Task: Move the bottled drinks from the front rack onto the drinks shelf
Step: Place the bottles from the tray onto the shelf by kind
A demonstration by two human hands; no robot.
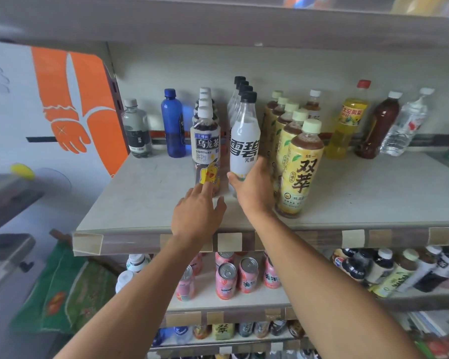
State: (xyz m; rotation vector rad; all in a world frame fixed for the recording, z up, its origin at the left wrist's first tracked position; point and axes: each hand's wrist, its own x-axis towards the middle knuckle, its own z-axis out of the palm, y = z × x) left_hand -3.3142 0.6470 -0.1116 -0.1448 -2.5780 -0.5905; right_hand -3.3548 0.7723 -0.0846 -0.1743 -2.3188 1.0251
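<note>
Head cam is looking down onto the drinks shelf (360,203), and both arms are reaching forward over its front edge. The right hand (254,189) is wrapped around the lower body of the white-label Sprite bottle (244,149), thumb on its left side and the fingers going round the right, so that one's held. It stands upright, black cap up, base on or just above the board (can't tell which), at the front of a row of matching black-capped bottles.

The left hand (197,212) is spread out, fingers straight, with a fingertip touching the bottom of the Suntory oolong tea bottle (206,156) just left of the Sprite. It isn't gripping anything.

What matters next, I'd say: the Sprite sits straight ahead of the right hand, squeezed between the oolong row and the yellow-label tea bottle (300,169). Looks like it's being lined up in its row, so the right hand just needs to let go without knocking the neighbours.
</note>
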